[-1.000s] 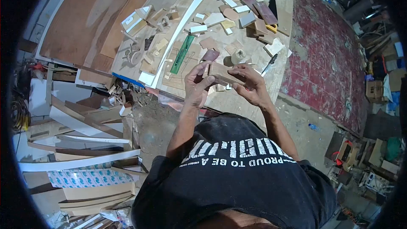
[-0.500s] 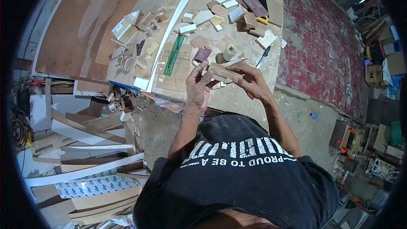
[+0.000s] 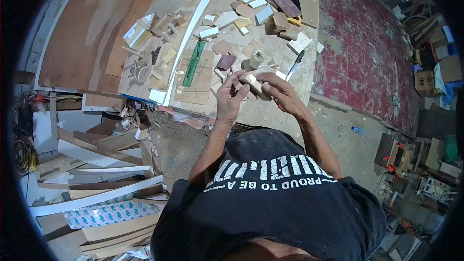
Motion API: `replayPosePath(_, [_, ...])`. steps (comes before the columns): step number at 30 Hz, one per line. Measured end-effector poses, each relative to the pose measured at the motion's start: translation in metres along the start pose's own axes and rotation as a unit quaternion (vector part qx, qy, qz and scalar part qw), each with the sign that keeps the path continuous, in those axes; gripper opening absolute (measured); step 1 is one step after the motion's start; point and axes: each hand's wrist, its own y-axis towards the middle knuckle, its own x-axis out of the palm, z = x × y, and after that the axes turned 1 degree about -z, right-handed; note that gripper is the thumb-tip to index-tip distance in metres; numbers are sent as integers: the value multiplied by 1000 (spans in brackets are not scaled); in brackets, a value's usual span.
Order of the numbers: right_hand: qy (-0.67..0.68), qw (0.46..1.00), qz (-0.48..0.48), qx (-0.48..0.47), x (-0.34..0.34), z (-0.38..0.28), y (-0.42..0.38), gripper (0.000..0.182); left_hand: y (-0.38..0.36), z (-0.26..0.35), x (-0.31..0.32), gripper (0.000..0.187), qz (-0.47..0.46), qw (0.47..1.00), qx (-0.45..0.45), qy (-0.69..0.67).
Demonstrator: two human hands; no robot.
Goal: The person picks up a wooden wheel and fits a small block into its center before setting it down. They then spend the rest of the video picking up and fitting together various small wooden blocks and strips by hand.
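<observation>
Just above the near edge of the workbench, I hold a small wood block [image 3: 253,83] between both hands. My left hand [image 3: 229,100] has its thumb and fingers closed on the block's left end. From the other side my right hand [image 3: 285,94] grips it with bent fingers, and something red shows below that hand, too small to name. Beyond the block lie a curled dark red piece of sandpaper [image 3: 225,62] and a small whitish jar [image 3: 257,58]. A thin tool with a black handle [image 3: 299,57] rests to the right of the jar.
A green ruler [image 3: 195,64] lies on a pencil-marked board [image 3: 199,86]. Several wood offcuts [image 3: 226,20] cover the bench's far part, beside a black-and-yellow tool [image 3: 294,1]. Small wooden models [image 3: 139,33] stand at left. Scrap boards [image 3: 106,162] are piled on the floor, lower left.
The wood block has been turned and tilted in my hands, so its pale end faces up. Both hands still hold it, and the view has shifted slightly.
</observation>
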Motion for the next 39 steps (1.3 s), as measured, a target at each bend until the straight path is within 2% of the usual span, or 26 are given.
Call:
replayPosePath(1, [-37,997,50,-45,5,4,3,28,0,-3,-3,39,-25,999,-30,12])
replayPosePath(2, [-37,997,54,-43,8,4,2,28,0,-7,-4,39,-28,999,-33,11])
replayPosePath(4, [-15,998,63,18,13,4,2,27,-1,-12,-5,37,-43,994,-11,98])
replayPosePath(5, [-8,996,80,27,16,2,1,28,0,-12,-7,37,-45,994,-14,99])
replayPosePath(7, [10,995,84,46,22,9,-1,28,-1,-9,-12,32,-53,974,18,219])
replayPosePath(9, [28,994,86,63,23,14,-3,29,-1,-10,-15,31,-63,973,6,221])
replayPosePath(12, [-45,995,43,72,16,15,-5,30,-8,-10,-18,30,-82,972,-23,219])
replayPosePath(14, [-100,995,-14,-10,9,8,-6,33,-11,-13,-20,29,-94,971,-43,215])
replayPosePath(16, [-104,993,-44,-16,4,20,-7,33,-13,-19,-23,29,-123,964,-20,237])
replayPosePath(17, [-111,990,-76,-28,3,25,-8,33,-14,-21,-25,29,-124,963,-23,238])
replayPosePath(20, [-85,992,-95,-14,6,23,-11,32,-18,-18,-24,28,-149,964,-59,212])
replayPosePath(21, [-83,992,-93,-11,10,32,-14,32,-18,-9,-21,28,-138,936,-92,311])
replayPosePath(22, [-117,992,-51,-15,16,45,-18,30,-19,-5,-19,27,-125,897,-124,406])
replayPosePath(23, [-149,989,-10,-18,21,58,-23,29,-20,-10,-21,27,-126,896,-128,405])
replayPosePath(24, [-146,989,-12,-13,22,62,-31,29,-23,-16,-23,27,-122,911,-152,363])
replayPosePath(26, [-58,996,57,39,11,67,-30,29,-6,-24,-31,26,-105,927,-161,323])
replayPosePath(27, [40,983,105,145,5,46,-33,30,-4,-26,-36,27,-64,964,-133,220])
replayPosePath(28, [66,973,128,178,-7,41,-33,26,-9,-27,-39,28,-24,988,-104,115])
replayPosePath(29, [106,970,134,172,-13,43,-34,22,-7,-26,-40,32,-17,990,-131,46])
replayPosePath(30, [143,965,143,165,-17,45,-34,19,-4,-26,-39,32,-21,991,-126,47])
replayPosePath(34, [108,982,89,131,-5,53,-30,15,0,-28,-32,37,-35,979,-175,-94])
replayPosePath(35, [111,985,72,115,1,50,-28,21,1,-26,-30,38,-37,968,-200,-150])
replayPosePath(39, [121,985,65,102,21,11,-19,41,3,-26,-20,38,-34,965,-205,-163])
